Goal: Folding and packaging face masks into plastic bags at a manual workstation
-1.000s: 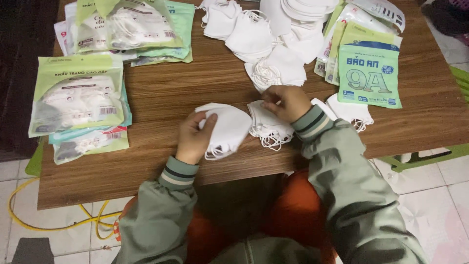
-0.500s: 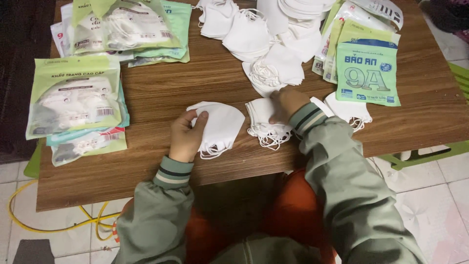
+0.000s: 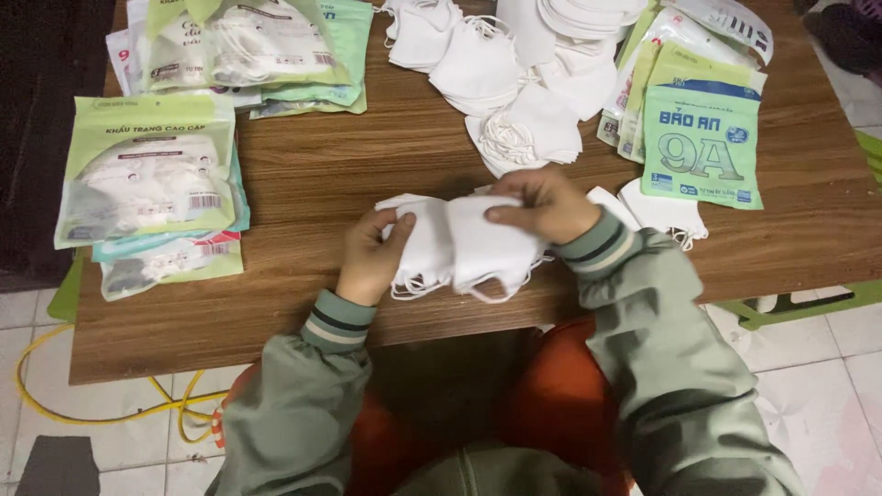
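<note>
Wooden table [image 3: 367, 174]: both hands, left hand [image 3: 372, 257] and right hand [image 3: 542, 204], clamped on white face masks [image 3: 459, 243] at its near edge; soft, light, best pinched at edges. Green packets [image 3: 147, 179] leftward.

**Open lane mid-table, clutter on three sides**

Bare wooden table [image 3: 367, 165] ran clear between left and right piles. Left blocked by packaged mask stacks [image 3: 152, 179]. Far edge crowded with loose white masks [image 3: 496, 73]. Right blocked by green packets [image 3: 700, 138]. Near edge left of the hands stayed passable.
</note>
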